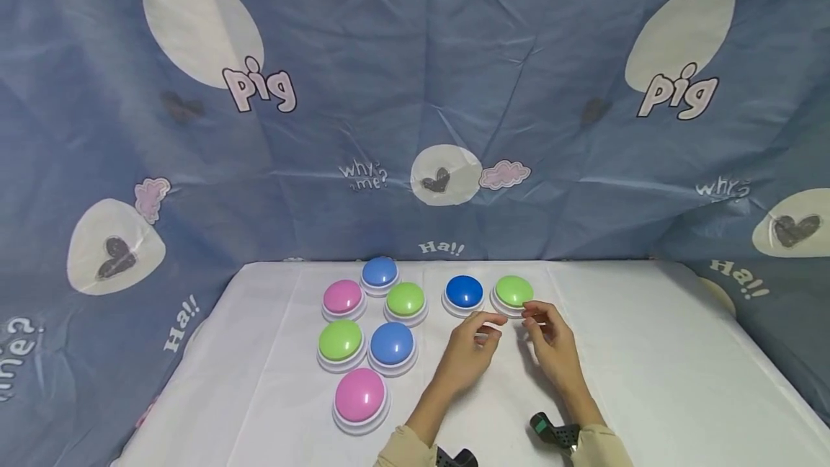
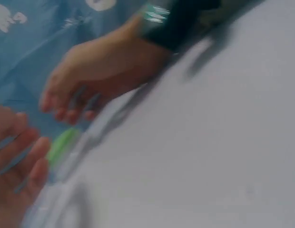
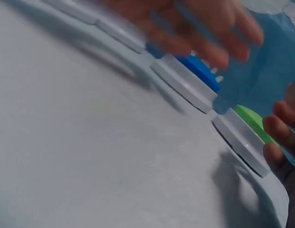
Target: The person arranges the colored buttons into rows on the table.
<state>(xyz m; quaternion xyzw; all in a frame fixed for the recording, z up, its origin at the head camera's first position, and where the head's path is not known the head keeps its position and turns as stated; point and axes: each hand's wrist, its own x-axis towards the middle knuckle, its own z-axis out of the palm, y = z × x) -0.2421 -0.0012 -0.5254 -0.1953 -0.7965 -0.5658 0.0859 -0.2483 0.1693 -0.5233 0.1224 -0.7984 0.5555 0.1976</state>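
Note:
My left hand (image 1: 468, 353) hovers over the white table, fingers loosely bent and holding nothing. Just beyond it sits a dark blue domed push button (image 1: 464, 292) on a white base. To its right is a green push button (image 1: 514, 292). My right hand (image 1: 556, 348) is in front of that green button, its fingertips overlapping the base's near right edge in the head view. Its fingers (image 3: 279, 119) are relaxed and spread apart, with nothing between them. The two hands face each other with a gap between. In the left wrist view both hands are blurred.
On the left stands a cluster of similar buttons: a pink one (image 1: 359, 396) nearest, a lighter blue one (image 1: 392, 343) and a green one (image 1: 340, 341) behind it, and several more toward the back. A blue printed cloth (image 1: 363, 222) hangs behind the white tabletop (image 1: 272, 395).

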